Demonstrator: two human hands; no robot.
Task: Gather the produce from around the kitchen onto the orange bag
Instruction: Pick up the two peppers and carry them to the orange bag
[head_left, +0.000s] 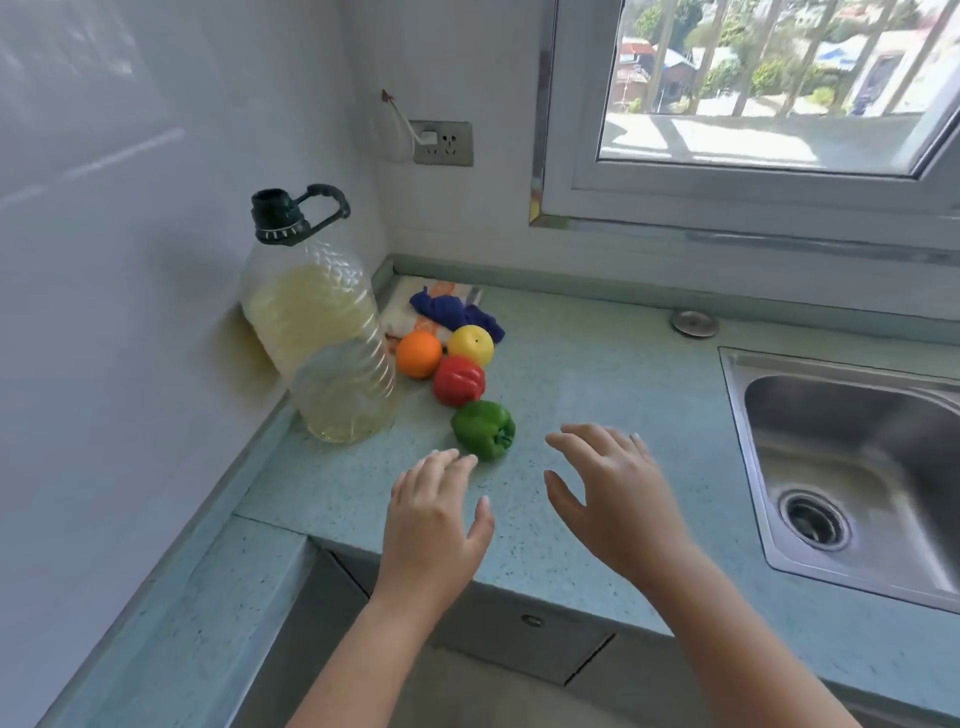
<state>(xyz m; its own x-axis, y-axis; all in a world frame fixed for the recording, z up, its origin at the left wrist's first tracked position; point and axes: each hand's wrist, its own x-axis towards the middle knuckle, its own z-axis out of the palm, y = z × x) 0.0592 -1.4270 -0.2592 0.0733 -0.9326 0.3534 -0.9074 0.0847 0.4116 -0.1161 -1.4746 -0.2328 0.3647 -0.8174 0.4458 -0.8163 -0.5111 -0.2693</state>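
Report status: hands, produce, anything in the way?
Left hand open, right hand open, both empty. Green pepper just ahead of left hand; red pepper, orange, yellow fruit behind. Oil bottle crowds their left side.

No writing can be read.
The clear plastic bottle of pale yellow liquid with a dark green cap (322, 332) shows only a bare, ribbed side, and any marks on the grey wall socket plate (441, 143) are too small to make out.
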